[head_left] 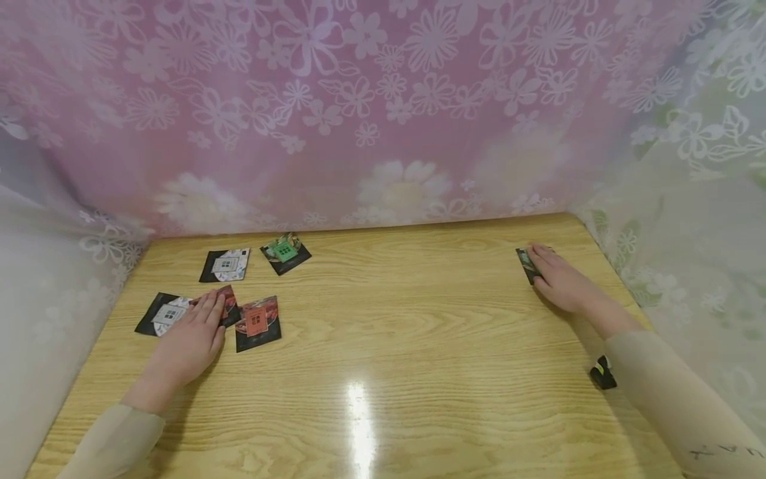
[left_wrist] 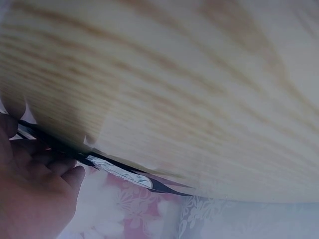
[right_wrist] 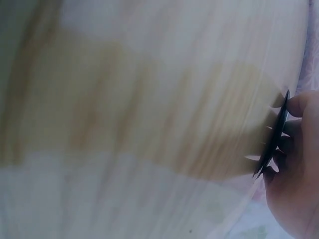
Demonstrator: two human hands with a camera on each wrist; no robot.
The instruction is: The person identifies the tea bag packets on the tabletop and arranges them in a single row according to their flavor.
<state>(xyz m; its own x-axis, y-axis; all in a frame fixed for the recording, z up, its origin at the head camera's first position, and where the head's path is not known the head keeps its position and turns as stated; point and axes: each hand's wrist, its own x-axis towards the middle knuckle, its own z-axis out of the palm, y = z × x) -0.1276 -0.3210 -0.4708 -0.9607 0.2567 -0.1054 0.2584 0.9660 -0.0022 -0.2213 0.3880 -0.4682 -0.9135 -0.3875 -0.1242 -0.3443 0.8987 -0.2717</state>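
Note:
On the left of the table, my left hand (head_left: 188,342) lies over a red-and-black packet (head_left: 231,307), its fingers straight and covering much of it. Beside that hand is a white-and-black packet (head_left: 164,315), partly hidden, and to the right lies another red-and-black packet (head_left: 257,324). At the far right my right hand (head_left: 561,281) rests with extended fingers on a green-and-black packet (head_left: 526,266), mostly hidden beneath it. The right wrist view shows that packet's dark edge (right_wrist: 274,137) under the fingers. In the left wrist view, a thin packet edge (left_wrist: 124,172) shows beside the hand.
Farther back on the left lie a white-and-black packet (head_left: 225,265) and a green-and-black packet (head_left: 286,253). A small black object with a yellow mark (head_left: 602,374) sits beside the right sleeve. Floral curtains (head_left: 383,120) border the wooden table (head_left: 407,319) at the back and sides.

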